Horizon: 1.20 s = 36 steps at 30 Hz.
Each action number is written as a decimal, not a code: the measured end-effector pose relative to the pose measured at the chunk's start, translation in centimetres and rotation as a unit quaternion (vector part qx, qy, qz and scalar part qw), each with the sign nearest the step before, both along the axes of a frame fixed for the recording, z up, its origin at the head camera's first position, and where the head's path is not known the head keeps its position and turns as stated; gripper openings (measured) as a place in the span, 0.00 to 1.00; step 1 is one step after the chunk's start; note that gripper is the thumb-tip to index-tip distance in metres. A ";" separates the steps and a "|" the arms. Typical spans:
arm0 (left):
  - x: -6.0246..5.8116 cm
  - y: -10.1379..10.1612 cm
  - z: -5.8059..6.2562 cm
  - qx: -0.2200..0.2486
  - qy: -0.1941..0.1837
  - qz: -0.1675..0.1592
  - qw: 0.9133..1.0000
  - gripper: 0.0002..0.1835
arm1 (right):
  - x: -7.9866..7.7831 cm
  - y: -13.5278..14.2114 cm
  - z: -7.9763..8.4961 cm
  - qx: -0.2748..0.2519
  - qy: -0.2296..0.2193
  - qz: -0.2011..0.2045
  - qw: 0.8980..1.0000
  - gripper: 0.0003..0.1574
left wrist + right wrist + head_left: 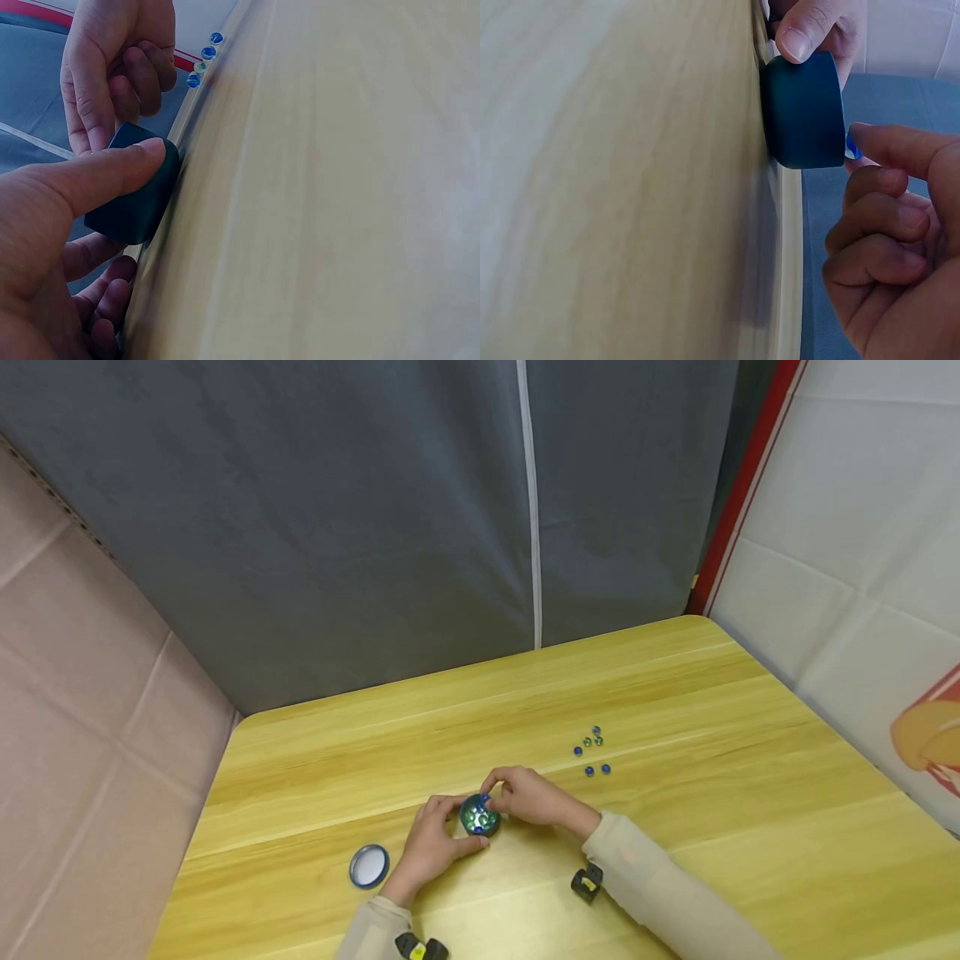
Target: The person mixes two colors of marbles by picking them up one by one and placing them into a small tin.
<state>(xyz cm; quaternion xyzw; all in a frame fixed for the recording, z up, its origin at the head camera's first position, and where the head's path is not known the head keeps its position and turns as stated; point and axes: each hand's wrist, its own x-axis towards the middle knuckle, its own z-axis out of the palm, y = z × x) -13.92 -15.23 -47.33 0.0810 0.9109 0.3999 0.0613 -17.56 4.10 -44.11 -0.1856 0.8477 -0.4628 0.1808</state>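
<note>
My left hand (432, 845) holds a small round dark teal tin (804, 112) on the table, thumb on the near side and fingers around the far side. Green and blue glass marbles (480, 820) lie inside the tin in the head view. Over its mouth, my right hand (531, 795) pinches a blue marble (853, 148) between thumb and index finger, right at the rim. The other fingers of that hand are curled in. In the left wrist view, the tin (139, 199) hides this marble.
Several loose blue and green marbles (589, 771) lie on the wooden table (675, 710) to the right, beyond my right hand. A round blue-rimmed lid (369, 866) rests left of my left hand. A grey curtain (337, 527) hangs behind the table's far edge.
</note>
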 end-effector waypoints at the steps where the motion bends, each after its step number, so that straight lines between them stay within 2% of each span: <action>1: 0.0 0.0 0.0 -0.001 0.000 0.000 1.000 0.35 | 0.0 0.0 0.0 0.000 0.001 0.001 1.000 0.07; 9: 0.0 0.0 -0.1 0.002 0.000 -0.001 1.000 0.35 | 0.1 -0.3 0.0 -0.002 0.007 0.013 1.000 0.08; 22: 0.0 0.0 0.0 0.003 0.001 0.002 1.000 0.35 | 0.2 0.3 -0.1 -0.001 0.012 0.000 1.000 0.10; 36: -0.1 0.5 0.1 0.000 0.003 0.003 1.000 0.37 | -0.6 3.9 0.3 0.017 0.044 -0.044 0.998 0.12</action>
